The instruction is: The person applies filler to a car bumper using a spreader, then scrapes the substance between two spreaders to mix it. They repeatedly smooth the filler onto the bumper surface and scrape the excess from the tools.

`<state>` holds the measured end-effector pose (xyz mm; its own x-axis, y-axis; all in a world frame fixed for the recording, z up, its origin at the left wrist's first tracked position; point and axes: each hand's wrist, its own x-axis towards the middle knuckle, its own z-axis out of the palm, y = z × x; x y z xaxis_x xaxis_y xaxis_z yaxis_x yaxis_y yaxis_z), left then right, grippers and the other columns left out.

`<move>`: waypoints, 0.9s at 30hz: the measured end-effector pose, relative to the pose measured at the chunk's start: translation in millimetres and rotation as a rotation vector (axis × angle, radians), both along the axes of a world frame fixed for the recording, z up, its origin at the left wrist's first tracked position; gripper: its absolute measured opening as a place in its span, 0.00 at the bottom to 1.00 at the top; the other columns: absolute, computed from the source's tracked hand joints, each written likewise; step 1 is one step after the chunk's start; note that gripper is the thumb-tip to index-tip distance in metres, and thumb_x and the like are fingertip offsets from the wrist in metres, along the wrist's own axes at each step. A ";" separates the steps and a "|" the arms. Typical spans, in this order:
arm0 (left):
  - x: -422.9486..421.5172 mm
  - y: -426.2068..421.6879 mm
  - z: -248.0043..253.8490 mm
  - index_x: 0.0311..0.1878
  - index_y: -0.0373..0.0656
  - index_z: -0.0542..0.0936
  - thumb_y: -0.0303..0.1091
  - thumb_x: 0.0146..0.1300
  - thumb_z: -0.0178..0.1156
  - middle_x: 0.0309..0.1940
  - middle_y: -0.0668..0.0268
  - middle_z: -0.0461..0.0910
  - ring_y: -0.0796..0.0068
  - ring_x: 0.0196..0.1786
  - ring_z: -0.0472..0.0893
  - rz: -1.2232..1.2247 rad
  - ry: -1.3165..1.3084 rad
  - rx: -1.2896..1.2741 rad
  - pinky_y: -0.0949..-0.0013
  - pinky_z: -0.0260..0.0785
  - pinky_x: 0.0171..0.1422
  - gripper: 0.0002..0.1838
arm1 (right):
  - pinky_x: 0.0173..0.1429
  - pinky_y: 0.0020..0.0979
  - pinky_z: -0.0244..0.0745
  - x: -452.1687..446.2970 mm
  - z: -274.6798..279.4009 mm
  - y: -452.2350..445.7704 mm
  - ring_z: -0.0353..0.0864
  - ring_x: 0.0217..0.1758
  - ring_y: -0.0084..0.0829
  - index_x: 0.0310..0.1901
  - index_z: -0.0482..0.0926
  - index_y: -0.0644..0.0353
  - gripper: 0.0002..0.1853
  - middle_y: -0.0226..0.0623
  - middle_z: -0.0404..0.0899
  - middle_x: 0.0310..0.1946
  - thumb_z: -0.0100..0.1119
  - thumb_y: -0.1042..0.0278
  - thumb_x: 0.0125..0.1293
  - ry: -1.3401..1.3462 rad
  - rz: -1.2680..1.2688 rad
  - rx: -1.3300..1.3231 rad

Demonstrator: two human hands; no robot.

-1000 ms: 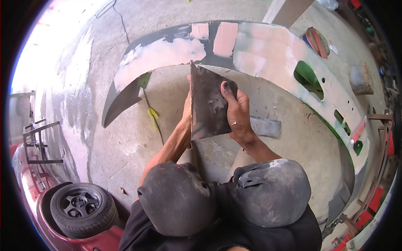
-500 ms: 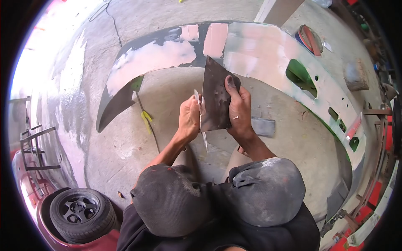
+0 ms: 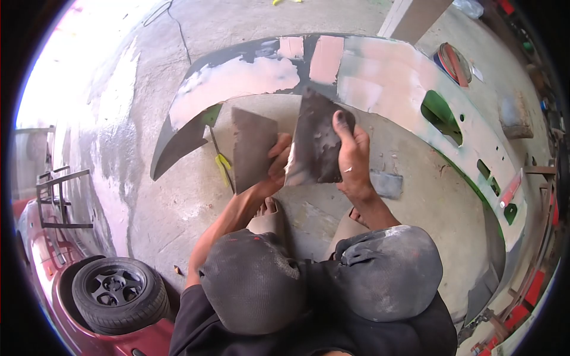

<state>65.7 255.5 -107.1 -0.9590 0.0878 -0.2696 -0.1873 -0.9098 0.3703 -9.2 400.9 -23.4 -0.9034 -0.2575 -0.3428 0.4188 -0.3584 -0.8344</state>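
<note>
My left hand [image 3: 279, 159] is closed round a dark, flat putty spreader [image 3: 252, 148], its broad face turned up. Just to the right, my right hand [image 3: 355, 155] grips a second dark plate [image 3: 314, 142], thumb on top. Pale filler clings along that plate's left edge, close to my left fingers, and smears mark its face. Both tools are held above the floor, in front of a curved car bumper [image 3: 368, 65]. Grey primer and pinkish filler patches cover the bumper, with green showing inside its openings. A pale spot marks my right wrist.
An open tin [image 3: 449, 64] with a reddish strip across it stands beyond the bumper. A grey block [image 3: 387, 184] lies near my right foot. At lower left are a wheel [image 3: 116, 289] and a metal frame [image 3: 66, 200]. A pale post [image 3: 409, 22] rises behind the bumper.
The left spreader, edge-on against the plate's left side before, has swung left and now shows its broad face. My right hand keeps its hold. The whole view has shifted slightly.
</note>
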 end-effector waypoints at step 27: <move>-18.0 38.3 -4.3 0.43 0.40 0.78 0.54 0.80 0.39 0.30 0.72 0.78 0.82 0.32 0.75 0.305 -0.057 -1.238 0.72 0.73 0.38 0.27 | 0.36 0.20 0.64 9.2 -19.4 7.7 0.66 0.32 0.11 0.33 0.78 0.61 0.17 0.19 0.75 0.29 0.59 0.56 0.76 0.209 0.087 0.115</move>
